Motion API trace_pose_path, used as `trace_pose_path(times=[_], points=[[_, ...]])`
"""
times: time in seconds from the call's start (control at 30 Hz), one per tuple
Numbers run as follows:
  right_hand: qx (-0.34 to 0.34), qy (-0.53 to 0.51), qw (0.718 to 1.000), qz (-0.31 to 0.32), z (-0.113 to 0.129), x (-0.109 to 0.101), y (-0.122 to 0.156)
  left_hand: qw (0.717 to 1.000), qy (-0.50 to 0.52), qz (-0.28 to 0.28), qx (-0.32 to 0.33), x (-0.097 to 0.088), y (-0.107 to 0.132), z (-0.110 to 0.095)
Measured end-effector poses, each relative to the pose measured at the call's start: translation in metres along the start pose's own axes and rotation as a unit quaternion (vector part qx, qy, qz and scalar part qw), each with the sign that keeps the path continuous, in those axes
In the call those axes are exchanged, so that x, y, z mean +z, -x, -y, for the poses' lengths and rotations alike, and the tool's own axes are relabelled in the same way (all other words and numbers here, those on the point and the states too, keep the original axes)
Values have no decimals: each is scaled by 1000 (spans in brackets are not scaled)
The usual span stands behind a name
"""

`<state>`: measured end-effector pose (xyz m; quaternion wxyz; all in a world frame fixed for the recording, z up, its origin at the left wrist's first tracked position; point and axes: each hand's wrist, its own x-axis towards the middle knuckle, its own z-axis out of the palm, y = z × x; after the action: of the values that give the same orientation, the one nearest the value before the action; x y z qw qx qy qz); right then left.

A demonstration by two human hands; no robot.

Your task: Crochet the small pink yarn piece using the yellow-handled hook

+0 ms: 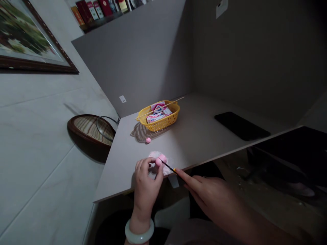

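My left hand [146, 177], with a pale green bangle at its wrist, pinches a small pink ball [159, 160] near the front edge of the grey desk [204, 136]. The ball sits over a fluffy pale pink piece [155, 156] lying on the desk. My right hand [201, 187] holds a thin dark stick [168, 166] between its fingertips, and the stick's tip touches the pink ball. A second small pink ball [148, 140] lies farther back on the desk.
A yellow basket [159, 117] with small packets and a long wooden stick across it stands behind. A black flat pad [241, 126] lies at the right. Left of the desk stands a round brown stool [89, 131]. Grey partition walls enclose the desk.
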<state>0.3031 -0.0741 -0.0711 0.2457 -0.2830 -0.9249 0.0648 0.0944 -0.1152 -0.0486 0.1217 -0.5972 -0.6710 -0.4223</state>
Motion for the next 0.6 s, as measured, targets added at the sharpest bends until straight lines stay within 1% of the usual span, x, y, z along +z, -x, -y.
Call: trace_pose_path(times=[0.13,0.27,0.4,0.6], points=[[-10,45,999,15,3,-9,-6,1000,-1,-9,12,0,-1,0],[-10,40,999,30,5,-16,-19,1000,3,-18,9,2,-1,0],[-1,25,999,33,5,-14,-27,999,5,-22,24,1,0,0],[-10,25,999,26,3,-10,-26,999,5,-30,13,3,0,0]])
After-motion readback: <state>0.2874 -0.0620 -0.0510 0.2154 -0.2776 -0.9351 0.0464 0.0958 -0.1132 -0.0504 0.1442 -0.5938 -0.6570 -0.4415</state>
